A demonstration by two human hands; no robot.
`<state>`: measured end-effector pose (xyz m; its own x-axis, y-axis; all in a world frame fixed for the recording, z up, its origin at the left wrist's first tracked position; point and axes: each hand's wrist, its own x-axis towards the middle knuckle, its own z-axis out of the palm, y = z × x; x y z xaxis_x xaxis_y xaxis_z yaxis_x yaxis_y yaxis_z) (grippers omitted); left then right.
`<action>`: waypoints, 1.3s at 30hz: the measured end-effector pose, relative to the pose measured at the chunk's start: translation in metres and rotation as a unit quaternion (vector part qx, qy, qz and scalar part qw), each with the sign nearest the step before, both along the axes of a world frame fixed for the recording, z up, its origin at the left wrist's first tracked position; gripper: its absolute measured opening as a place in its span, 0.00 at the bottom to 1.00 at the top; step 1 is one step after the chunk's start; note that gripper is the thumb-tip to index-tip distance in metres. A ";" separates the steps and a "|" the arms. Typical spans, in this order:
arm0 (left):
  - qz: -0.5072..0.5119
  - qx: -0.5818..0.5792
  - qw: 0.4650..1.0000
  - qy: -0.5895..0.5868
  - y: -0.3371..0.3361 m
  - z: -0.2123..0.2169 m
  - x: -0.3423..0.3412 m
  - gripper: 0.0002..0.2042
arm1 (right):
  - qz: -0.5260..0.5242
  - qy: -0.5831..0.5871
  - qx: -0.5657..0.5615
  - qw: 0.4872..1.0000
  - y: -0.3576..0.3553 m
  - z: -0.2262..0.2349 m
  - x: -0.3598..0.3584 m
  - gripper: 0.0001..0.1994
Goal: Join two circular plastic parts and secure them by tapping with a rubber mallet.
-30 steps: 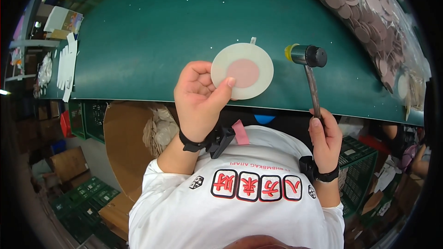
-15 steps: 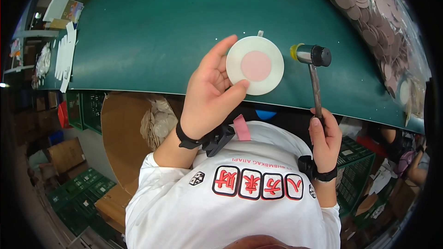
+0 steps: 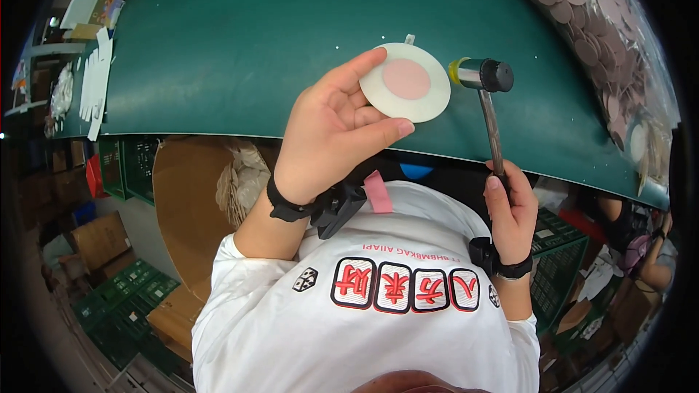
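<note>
My left hand [image 3: 324, 127] grips a round white disc [image 3: 429, 105] with a pink circle [image 3: 406, 78] at its centre. The thumb lies along the near edge, the index finger reaches over the left rim, and the other fingers go partly underneath. A small pale tab [image 3: 411, 38] sticks out past the disc's far edge. In my right hand [image 3: 514, 207] is a small mallet [image 3: 493, 127], closed round the lower handle. Its metal head has a yellow face and a black face; the yellow one points at the disc, a small gap apart from it.
A green-topped table [image 3: 240, 51] spans the far side. At its right lies a clear plastic bag [image 3: 582, 22] full of pinkish discs. White strips [image 3: 95, 87] rest at the left end. Below the edge stand a large cardboard box [image 3: 189, 204] and green crates [image 3: 557, 262].
The white disc has tilted, its near edge lifting, and my left thumb has shifted right along that edge. The mallet head has moved slightly left and away from me.
</note>
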<state>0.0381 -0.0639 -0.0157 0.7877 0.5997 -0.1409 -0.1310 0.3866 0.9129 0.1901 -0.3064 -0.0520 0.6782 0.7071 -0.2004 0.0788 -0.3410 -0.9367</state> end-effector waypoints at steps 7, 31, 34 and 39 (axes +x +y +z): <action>-0.013 -0.020 1.000 -0.015 0.006 -0.007 -0.001 0.34 | 0.009 -0.007 -0.008 1.000 -0.001 0.000 0.001 0.14; -0.057 0.043 0.984 0.161 0.009 0.012 -0.003 0.12 | -0.019 -0.005 0.007 1.000 -0.011 0.000 0.005 0.15; -0.096 0.120 0.956 0.251 0.009 0.010 0.005 0.15 | -0.034 0.006 0.017 0.999 -0.014 0.001 0.006 0.15; -0.079 0.448 0.837 0.304 0.009 -0.012 0.015 0.14 | -0.031 -0.015 0.014 0.999 -0.014 0.007 0.003 0.15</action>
